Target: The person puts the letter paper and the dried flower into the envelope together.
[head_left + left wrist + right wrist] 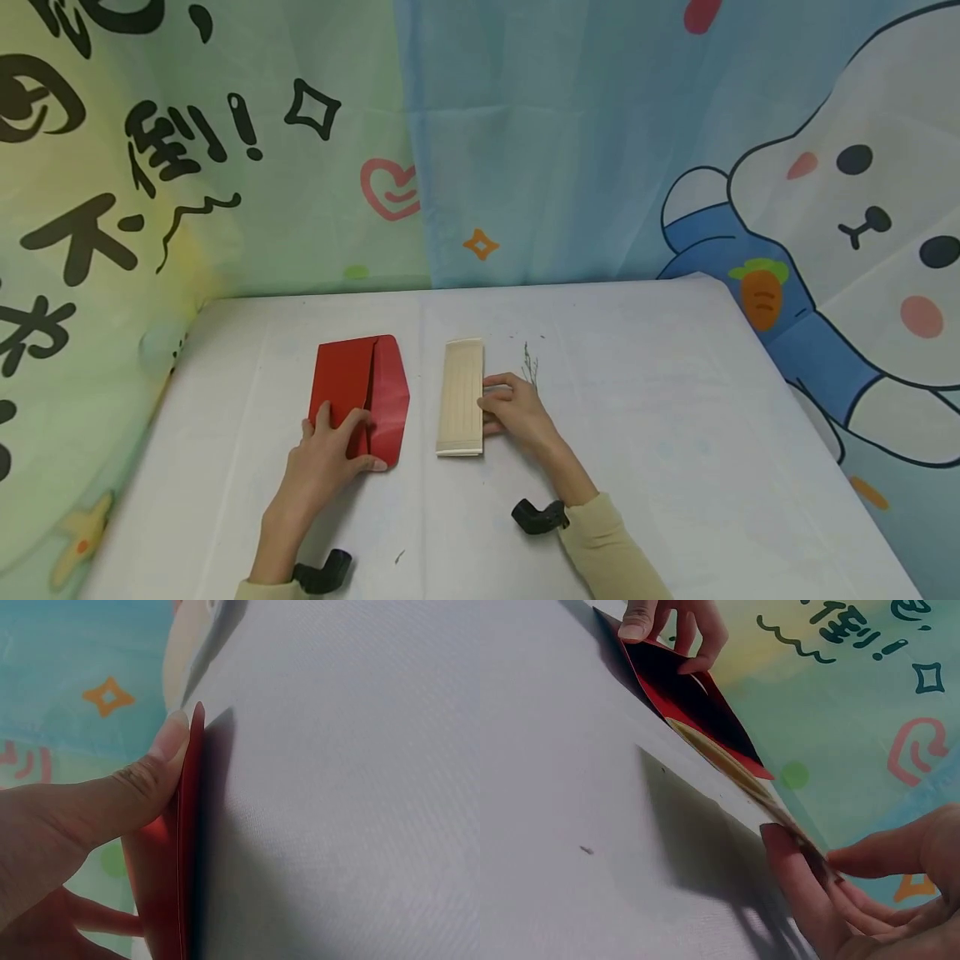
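A red paper envelope (341, 375) with its flap (390, 400) folded out to the right is in my left hand (321, 462). The thumb (161, 761) lies on the flap side, and the fingers are at the pocket edge. In the right wrist view the pocket gapes. My right hand (528, 421) pinches the right edge of a folded cream paper (461, 396) with lengthwise creases. The paper is upright, apart from the envelope in the head view. A thin green sprig (529, 367) shows just beyond the right hand; whether it is held or lying cannot be told.
A white cloth covers the table (712, 467). Small dark plant bits (399, 556) lie on it near the front and beyond the paper. A printed curtain (525, 125) hangs behind and at the left. Black wrist cameras (540, 517) sit on both wrists.
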`<state>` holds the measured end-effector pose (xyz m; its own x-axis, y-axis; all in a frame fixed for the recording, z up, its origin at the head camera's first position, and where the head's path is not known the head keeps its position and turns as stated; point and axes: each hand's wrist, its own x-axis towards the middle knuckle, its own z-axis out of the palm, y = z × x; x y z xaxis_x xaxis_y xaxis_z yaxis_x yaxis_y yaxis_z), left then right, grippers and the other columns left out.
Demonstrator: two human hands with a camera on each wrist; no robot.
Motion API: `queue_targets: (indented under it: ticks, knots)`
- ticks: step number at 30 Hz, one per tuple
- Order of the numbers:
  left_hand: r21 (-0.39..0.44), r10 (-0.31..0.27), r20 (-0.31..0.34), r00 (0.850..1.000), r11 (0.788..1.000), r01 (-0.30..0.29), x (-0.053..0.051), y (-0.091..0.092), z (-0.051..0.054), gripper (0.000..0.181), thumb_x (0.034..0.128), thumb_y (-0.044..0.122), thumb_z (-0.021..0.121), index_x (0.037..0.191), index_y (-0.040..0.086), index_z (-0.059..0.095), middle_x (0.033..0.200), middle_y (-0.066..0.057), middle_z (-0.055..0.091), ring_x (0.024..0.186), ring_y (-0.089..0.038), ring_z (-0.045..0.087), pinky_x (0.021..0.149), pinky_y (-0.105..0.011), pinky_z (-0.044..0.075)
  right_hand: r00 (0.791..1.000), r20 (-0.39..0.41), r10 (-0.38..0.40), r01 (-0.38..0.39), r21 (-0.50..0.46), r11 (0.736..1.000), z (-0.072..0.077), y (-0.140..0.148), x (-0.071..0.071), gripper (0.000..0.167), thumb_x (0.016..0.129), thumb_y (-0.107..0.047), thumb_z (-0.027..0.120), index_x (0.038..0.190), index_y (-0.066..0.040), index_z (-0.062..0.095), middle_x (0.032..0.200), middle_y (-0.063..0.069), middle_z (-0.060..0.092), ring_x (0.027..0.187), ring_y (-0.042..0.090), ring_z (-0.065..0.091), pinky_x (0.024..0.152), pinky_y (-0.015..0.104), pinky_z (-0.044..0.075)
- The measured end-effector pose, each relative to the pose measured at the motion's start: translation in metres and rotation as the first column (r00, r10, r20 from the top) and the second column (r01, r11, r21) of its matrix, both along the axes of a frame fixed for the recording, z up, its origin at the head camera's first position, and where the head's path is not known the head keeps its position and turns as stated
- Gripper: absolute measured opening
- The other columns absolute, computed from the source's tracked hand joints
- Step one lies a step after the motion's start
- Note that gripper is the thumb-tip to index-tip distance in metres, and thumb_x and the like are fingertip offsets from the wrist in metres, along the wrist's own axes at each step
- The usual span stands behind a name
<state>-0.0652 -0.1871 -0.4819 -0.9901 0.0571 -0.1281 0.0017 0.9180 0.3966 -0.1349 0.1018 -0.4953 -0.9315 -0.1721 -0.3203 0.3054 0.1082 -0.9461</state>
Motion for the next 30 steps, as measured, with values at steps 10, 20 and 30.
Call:
queue_targets:
  ticks: [10, 20, 30]
  knots:
    - [0.013, 0.018, 0.033, 0.999, 1.000, -0.019, -0.001, 0.000, 0.002, 0.064, 0.0777, 0.045, 0.088, 0.130, 0.022, 0.058, 0.150, -0.038, 0.037, 0.130, -0.069, 0.039, 0.078, -0.067, 0.054, 0.997, 0.000, 0.072, -0.072, -0.085, 0.994, -0.007, -0.006, -0.002, 0.042, 0.096, 0.000, 0.063, 0.135, 0.009, 0.050, 0.103, 0.024, 0.074, 0.077, 0.020, 0.074, 0.070, 0.039, 0.063]
    - [0.019, 0.019, 0.011, 1.000, 1.000, -0.019, -0.001, 0.000, 0.003, 0.064, 0.0772, 0.041, 0.090, 0.129, 0.022, 0.056, 0.146, -0.036, 0.040, 0.126, -0.064, 0.045, 0.075, -0.065, 0.056, 0.992, -0.021, 0.123, -0.125, -0.117, 0.985, -0.004, -0.020, -0.004, 0.043, 0.096, -0.001, 0.065, 0.136, 0.006, 0.050, 0.102, 0.020, 0.073, 0.078, 0.019, 0.074, 0.072, 0.041, 0.063]
    - [0.016, 0.023, 0.011, 1.000, 1.000, -0.023, -0.002, 0.000, 0.004, 0.065, 0.0765, 0.039, 0.090, 0.129, 0.021, 0.056, 0.143, -0.034, 0.042, 0.122, -0.056, 0.048, 0.075, -0.063, 0.057, 0.986, -0.042, 0.162, -0.166, -0.122, 0.979, -0.004, -0.035, -0.009, 0.040, 0.096, 0.000, 0.065, 0.134, 0.005, 0.052, 0.103, 0.020, 0.072, 0.077, 0.018, 0.073, 0.073, 0.043, 0.063]
